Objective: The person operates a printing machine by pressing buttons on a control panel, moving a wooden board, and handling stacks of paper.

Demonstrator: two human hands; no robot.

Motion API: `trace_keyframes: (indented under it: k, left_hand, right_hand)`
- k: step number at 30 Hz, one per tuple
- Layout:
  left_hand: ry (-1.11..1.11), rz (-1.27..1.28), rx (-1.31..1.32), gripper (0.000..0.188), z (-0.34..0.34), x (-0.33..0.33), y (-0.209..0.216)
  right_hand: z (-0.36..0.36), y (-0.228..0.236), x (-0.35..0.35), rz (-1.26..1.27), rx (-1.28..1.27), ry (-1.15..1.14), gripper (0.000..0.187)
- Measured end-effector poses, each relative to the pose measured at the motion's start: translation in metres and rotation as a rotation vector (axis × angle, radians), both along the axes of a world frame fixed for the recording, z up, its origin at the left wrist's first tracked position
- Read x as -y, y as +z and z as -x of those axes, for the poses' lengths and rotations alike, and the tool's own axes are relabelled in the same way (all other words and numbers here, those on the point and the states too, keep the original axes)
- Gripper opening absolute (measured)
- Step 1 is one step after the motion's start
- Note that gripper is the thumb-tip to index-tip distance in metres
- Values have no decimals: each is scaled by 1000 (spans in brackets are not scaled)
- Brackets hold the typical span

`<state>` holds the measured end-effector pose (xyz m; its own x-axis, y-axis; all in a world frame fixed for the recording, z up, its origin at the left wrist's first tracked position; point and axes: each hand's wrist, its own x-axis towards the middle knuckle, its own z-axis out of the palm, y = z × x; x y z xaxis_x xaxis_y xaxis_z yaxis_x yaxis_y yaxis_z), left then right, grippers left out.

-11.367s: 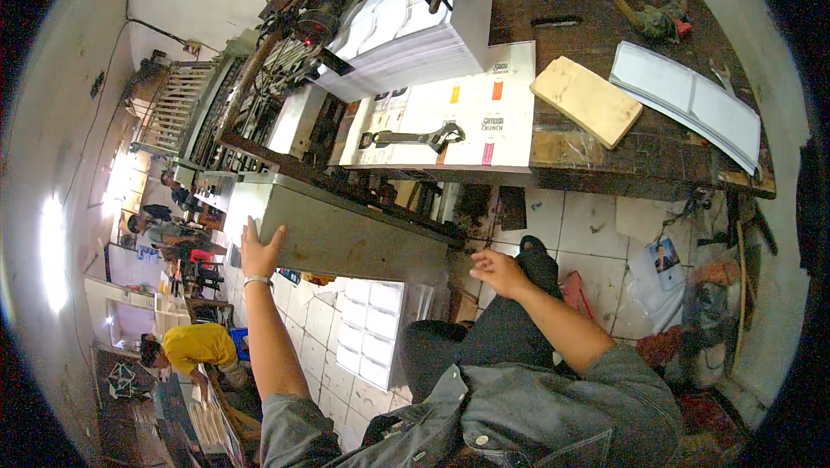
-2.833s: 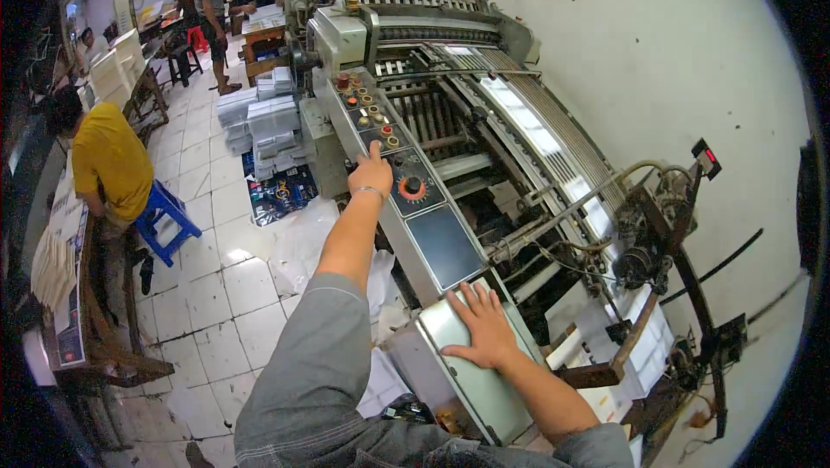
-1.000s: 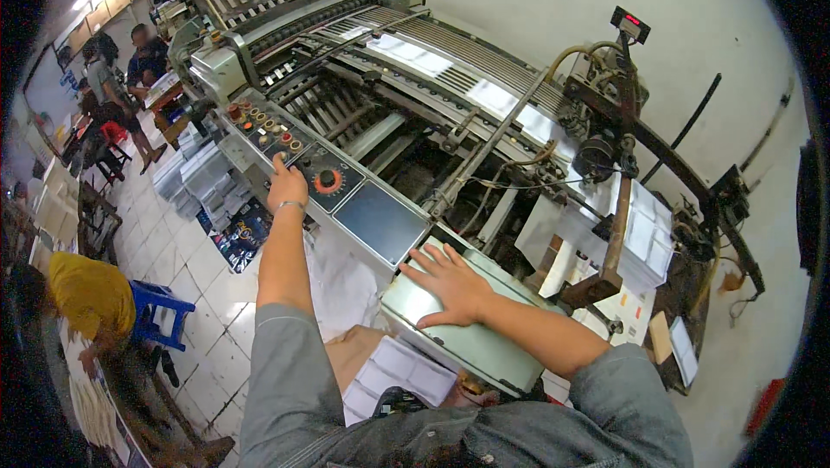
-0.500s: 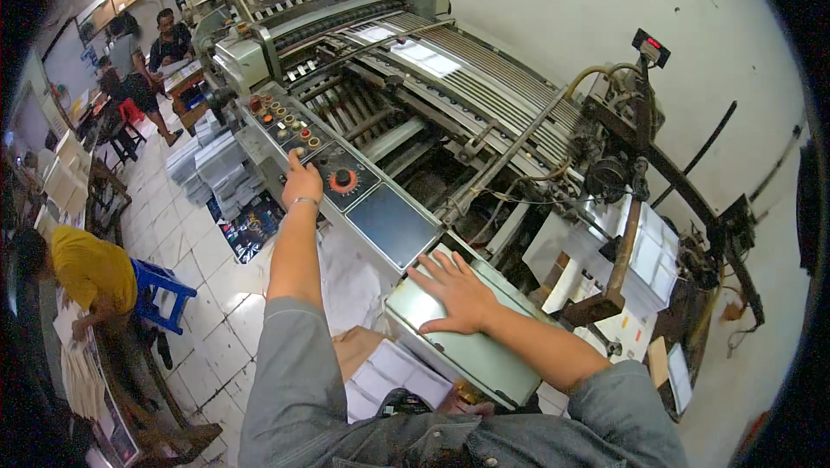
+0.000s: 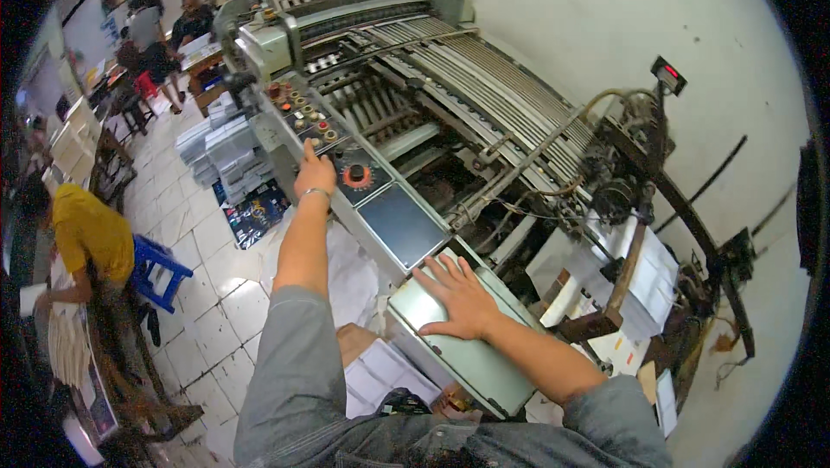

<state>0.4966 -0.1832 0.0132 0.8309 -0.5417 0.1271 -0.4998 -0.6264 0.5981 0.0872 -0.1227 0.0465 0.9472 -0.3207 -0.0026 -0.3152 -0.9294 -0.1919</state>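
Note:
My left hand (image 5: 315, 176) reaches to the control panel (image 5: 348, 204) of a large printing press. Its index finger stretches to a round button (image 5: 312, 143), and the hand holds nothing. Just right of it sits a black dial (image 5: 356, 173) on an orange-red scale. My right hand (image 5: 458, 302) lies flat, fingers spread, on the pale green metal lid (image 5: 494, 366) at the panel's near end. Beyond the panel slopes the press's slatted feed board (image 5: 510, 79), with no sheet visible on its slats.
Paper stacks (image 5: 229, 144) stand on the tiled floor left of the press. A blue stool (image 5: 162, 273) is by a person in yellow (image 5: 91, 230); other people are farther back. At right, a metal arm (image 5: 674, 195) rises beside a white paper pile (image 5: 650, 282).
The white sheet on the feed board is gone from sight. The view has shifted slightly, moving the press right in the picture. Both hands keep their places on the machine.

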Motion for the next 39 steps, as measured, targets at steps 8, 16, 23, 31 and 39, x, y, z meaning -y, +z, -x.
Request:
trace_keyframes:
  k: [8,16,23,31,39]
  left_hand:
    - [-40,66,65,47,-15,-7,-4]
    - [-96,-164,159,53,-25,5,-7]
    - [-125,-261,232,65,-39,5,-7]
    - [-69,-230,117,72,-20,-5,4]
    - [-48,-200,108,69,-6,-6,10]
  right_hand:
    - [3,-11,6,-36,101,28,113]
    - [10,-19,6,-54,121,15,115]
    - [9,-16,7,-46,111,11,116]
    - [6,-15,5,-52,131,16,116]
    - [3,-13,5,-37,82,5,113]
